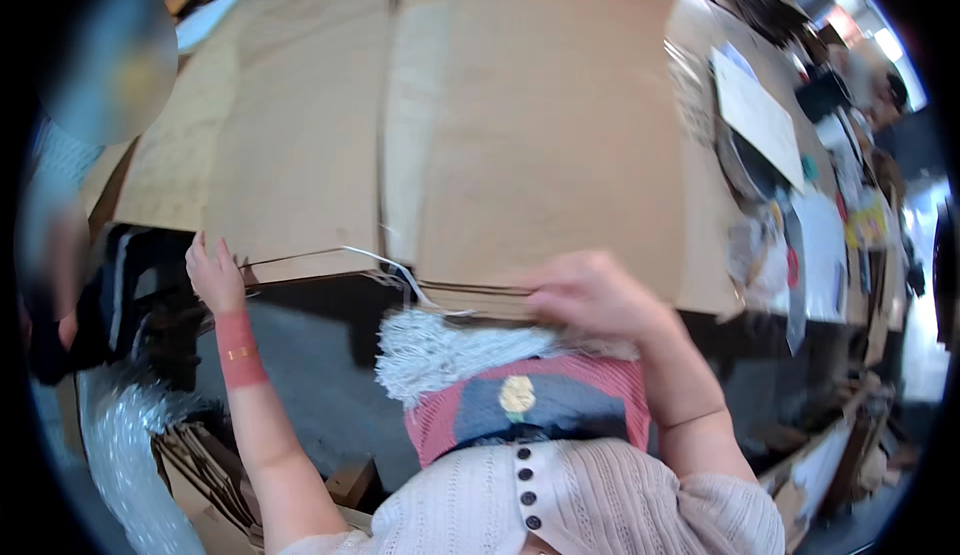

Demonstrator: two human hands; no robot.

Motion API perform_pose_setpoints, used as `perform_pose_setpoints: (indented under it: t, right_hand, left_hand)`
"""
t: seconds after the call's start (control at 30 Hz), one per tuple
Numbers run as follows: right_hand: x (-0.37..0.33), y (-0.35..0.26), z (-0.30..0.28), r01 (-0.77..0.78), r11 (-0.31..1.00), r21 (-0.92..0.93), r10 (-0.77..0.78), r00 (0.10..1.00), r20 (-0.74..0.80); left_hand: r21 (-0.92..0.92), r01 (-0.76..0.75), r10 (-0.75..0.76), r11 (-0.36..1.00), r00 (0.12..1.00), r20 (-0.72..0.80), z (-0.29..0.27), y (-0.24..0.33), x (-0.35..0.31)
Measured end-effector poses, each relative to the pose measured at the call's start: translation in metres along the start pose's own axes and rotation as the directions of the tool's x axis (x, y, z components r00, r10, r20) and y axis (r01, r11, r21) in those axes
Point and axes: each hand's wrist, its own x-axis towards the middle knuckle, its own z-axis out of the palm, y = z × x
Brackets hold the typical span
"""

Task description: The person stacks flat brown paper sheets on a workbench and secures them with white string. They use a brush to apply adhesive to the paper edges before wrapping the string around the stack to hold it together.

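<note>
A stack of large flat brown cardboard sheets fills the upper middle of the view. My left hand reaches up to the stack's near left edge, fingers touching the cardboard. My right hand is curled over the near edge of the stack at the centre. Just below that hand lies a woven red and blue cloth with a pale fringe and a small yellow patch. A white strap or cord pokes out between the sheets.
Bubble wrap and folded cardboard pieces lie at the lower left. Another person stands at the far left. White papers and mixed items cover the right side of the surface. More cardboard sits at the lower right.
</note>
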Motion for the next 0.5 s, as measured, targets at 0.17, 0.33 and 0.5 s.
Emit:
perform_pose_setpoints:
  t: [0.17,0.33,0.5]
  right_hand:
    - [-0.160,0.070,-0.147,-0.746,0.192,-0.638,0.102,0.662,-0.743]
    - [-0.217,0.083,-0.168,-0.698,0.153,-0.700,0.344,0.701,-0.624]
    - [-0.217,0.078,-0.165,-0.563,0.225,-0.795,0.201,0.826,-0.527]
  left_hand:
    - [-0.593,-0.302,0.497,0.746,0.846,0.194,-0.053,0.203,-0.081]
    - [-0.688,-0.513,0.754,0.513,0.653,0.075,-0.065,0.306,-0.092]
    - [-0.711,-0.480,0.809,0.514,0.546,0.217,-0.056,0.330,-0.083]
